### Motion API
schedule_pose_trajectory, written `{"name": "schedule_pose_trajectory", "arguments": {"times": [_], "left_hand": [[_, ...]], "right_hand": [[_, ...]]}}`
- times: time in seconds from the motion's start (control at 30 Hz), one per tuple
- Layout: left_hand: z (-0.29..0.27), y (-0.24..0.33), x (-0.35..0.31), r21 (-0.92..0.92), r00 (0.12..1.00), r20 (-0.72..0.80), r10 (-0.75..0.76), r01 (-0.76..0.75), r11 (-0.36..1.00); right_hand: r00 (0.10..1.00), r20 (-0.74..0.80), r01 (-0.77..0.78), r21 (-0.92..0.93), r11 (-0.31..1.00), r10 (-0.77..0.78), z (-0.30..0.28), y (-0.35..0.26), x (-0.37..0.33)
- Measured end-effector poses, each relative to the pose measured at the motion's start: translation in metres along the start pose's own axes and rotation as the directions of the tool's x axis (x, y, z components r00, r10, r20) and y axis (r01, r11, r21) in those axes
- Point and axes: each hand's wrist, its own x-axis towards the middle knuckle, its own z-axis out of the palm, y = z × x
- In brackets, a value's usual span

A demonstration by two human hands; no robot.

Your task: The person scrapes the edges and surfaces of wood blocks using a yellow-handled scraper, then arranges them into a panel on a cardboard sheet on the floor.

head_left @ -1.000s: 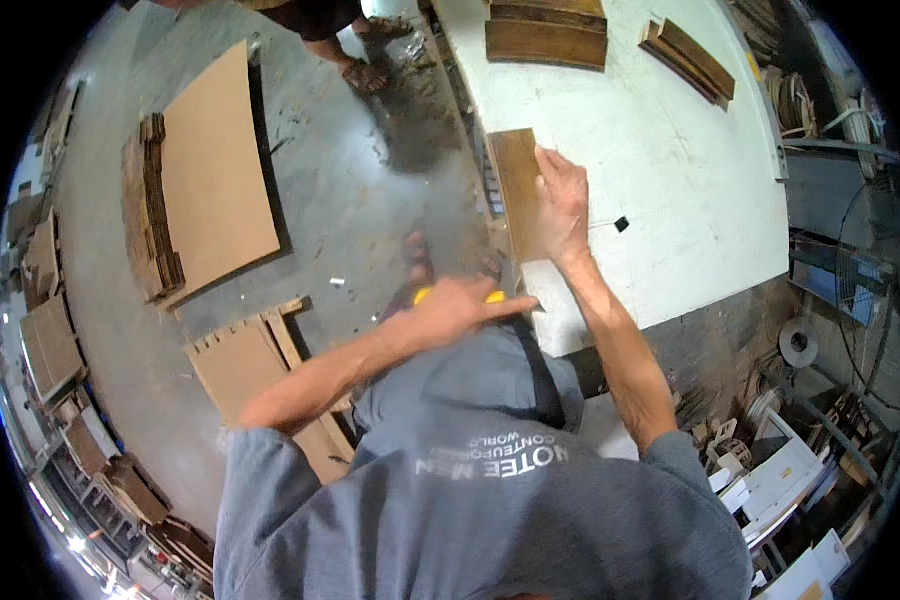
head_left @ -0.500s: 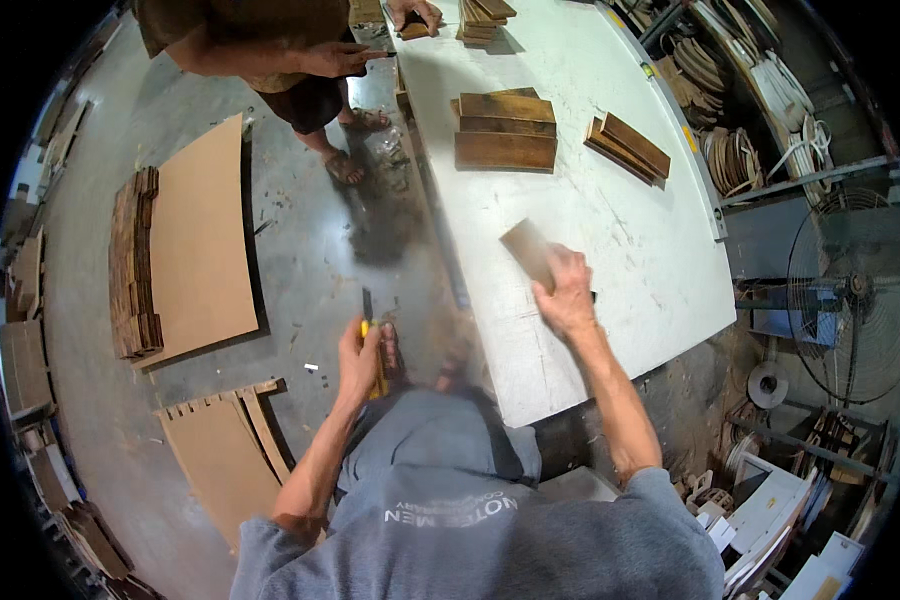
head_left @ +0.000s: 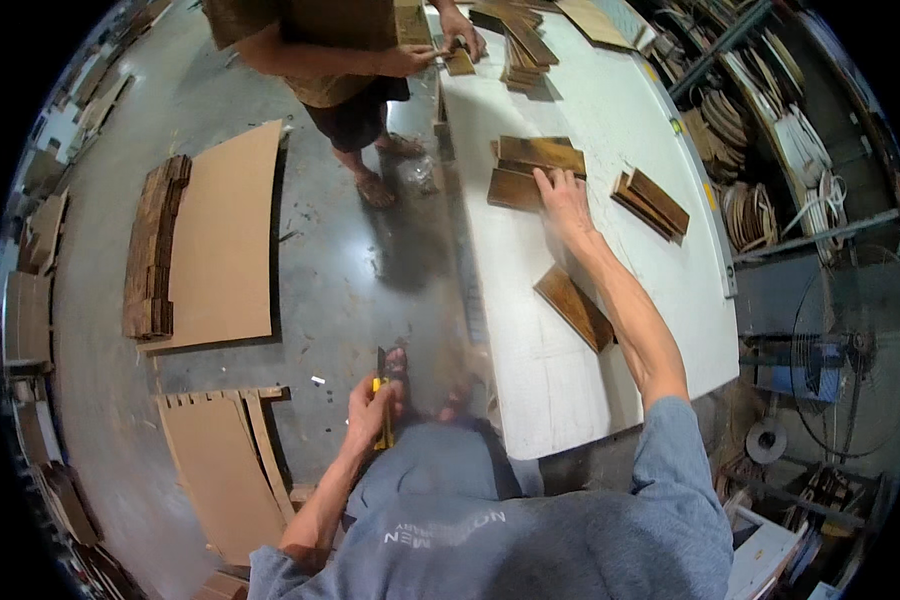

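My left hand (head_left: 366,408) is closed around a yellow utility knife (head_left: 385,432), its dark tip pointing away from me over the floor. My right hand (head_left: 568,205) stretches across the white table (head_left: 530,400) to a group of brown wooden planks (head_left: 540,152). Its fingers are bent over the edge of the nearest wooden plank (head_left: 513,190), which lies flat. Closer to me, beside my right forearm, a single plank (head_left: 575,308) lies at a slant on the table. Another small stack of planks (head_left: 650,205) sits to the right.
Across the table's left edge a co-worker's hands (head_left: 460,40) handle a small wooden piece, near more stacked planks (head_left: 525,55). A long metal level (head_left: 705,180) lies along the right edge. Cardboard sheets (head_left: 225,240) and a wood stack (head_left: 155,250) are on the floor; a fan (head_left: 835,350) stands right.
My right hand has left a plank on the near part of the table and moved away from me to the grouped planks. My left hand still holds the knife. The view has shifted.
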Motion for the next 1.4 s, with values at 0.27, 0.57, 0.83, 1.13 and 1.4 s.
{"name": "schedule_pose_trajectory", "arguments": {"times": [0.27, 0.57, 0.83, 1.13, 1.4], "left_hand": [[0.001, 0.025, 0.007, 0.021, 0.994, 0.006, 0.109, -0.109, 0.994], [0.044, 0.037, 0.033, 0.406, 0.877, 0.396, 0.272, -0.433, 0.805], [0.101, 0.057, 0.088, 0.457, 0.668, 0.535, 0.517, -0.744, 0.487], [0.092, 0.036, 0.054, 0.469, 0.481, 0.788, 0.385, -0.873, 0.132], [0.103, 0.066, 0.071, 0.591, 0.671, 0.546, 0.502, -0.733, 0.337]], "right_hand": [[0.977, 0.064, -0.212, 0.448, 0.869, 0.205, -0.059, -0.125, -0.131], [0.856, 0.092, -0.504, 0.368, 0.781, 0.509, -0.021, -0.179, -0.231], [0.897, -0.041, -0.405, 0.325, 0.855, 0.441, 0.01, -0.159, -0.232], [0.869, -0.144, -0.403, 0.347, 0.847, 0.473, 0.027, -0.156, -0.234], [0.85, -0.179, -0.383, 0.436, 0.815, 0.495, 0.021, -0.156, -0.233]]}}
